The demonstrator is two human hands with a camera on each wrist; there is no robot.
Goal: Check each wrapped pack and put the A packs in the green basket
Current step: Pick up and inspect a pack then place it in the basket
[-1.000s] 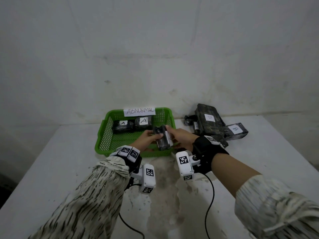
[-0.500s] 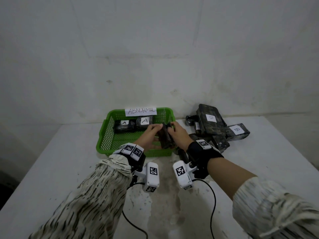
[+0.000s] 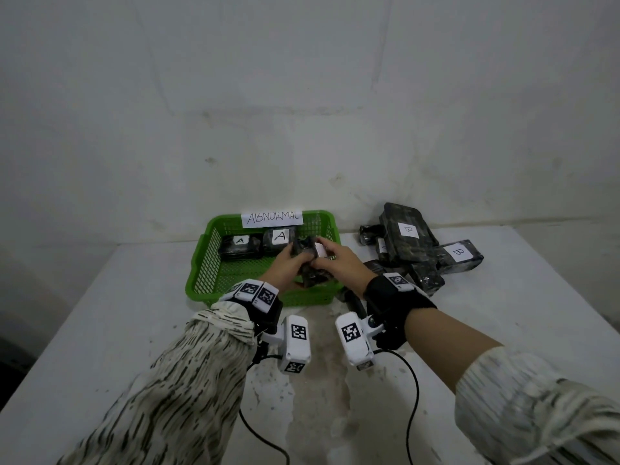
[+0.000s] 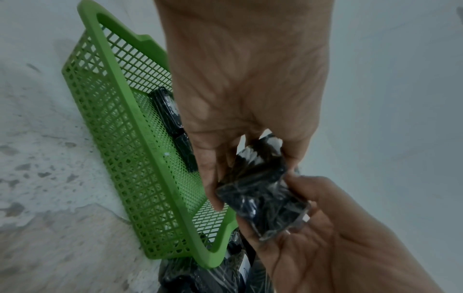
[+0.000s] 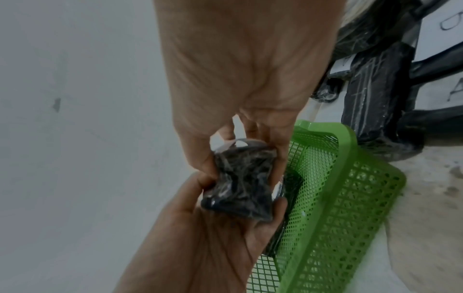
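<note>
Both hands hold one dark wrapped pack (image 3: 310, 261) over the right part of the green basket (image 3: 201, 280). My left hand (image 3: 290, 266) grips its left side and my right hand (image 3: 335, 263) grips its right side. A white label shows at the pack's top; its letter is hidden by my fingers. The left wrist view shows the same pack (image 4: 263, 196) pinched between both hands beside the basket (image 4: 120, 142). In the right wrist view the pack (image 5: 240, 182) sits between thumb and fingers above the basket (image 5: 350, 198). Two packs marked A (image 3: 278, 238) lie at the basket's back.
A paper sign reading ABNORMAL (image 3: 272, 219) stands on the basket's far rim. A heap of dark wrapped packs (image 3: 416, 250), two marked B, lies to the right of the basket against the wall. The white table (image 3: 134, 330) is stained near me.
Both hands have carried the pack away from me, from the basket's front rim to over its right inside part. The pack has turned in my fingers.
</note>
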